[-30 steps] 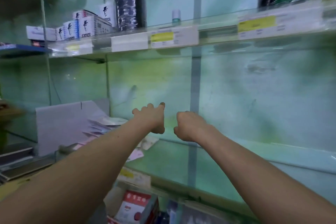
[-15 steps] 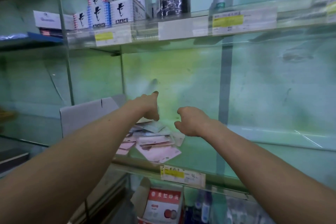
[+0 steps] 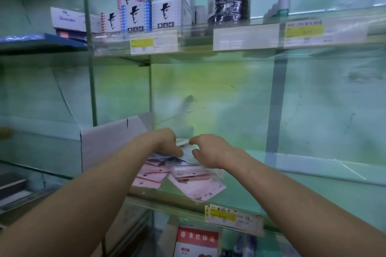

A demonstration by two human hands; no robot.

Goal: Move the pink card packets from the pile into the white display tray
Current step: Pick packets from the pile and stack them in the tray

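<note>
Reaching: both bare forearms are stretched out over a glass shelf [image 3: 271,190] towards a heap of packets.
Pile: the pink card packets [image 3: 188,185] are heaped loosely on the shelf, fanned and overlapping, with some edges near the front lip.
Left hand [image 3: 165,142]: it is laid on top of the pile with the thumb against a packet. The fingers are hidden behind the hand, so it cannot be told whether a packet is gripped.
Right hand [image 3: 211,150]: it is held just above the pile's right side, with fingers loosely curled and apart and nothing held.
White display tray [image 3: 108,142]: it is set just left of the pile, and its tall back wall is seen. Its inside is hidden by the left arm.
Done: no packet can be confirmed inside the tray.
Left to do: the task is judged to be at an early stage, as the whole visible pile is yet to be lifted across.
</note>
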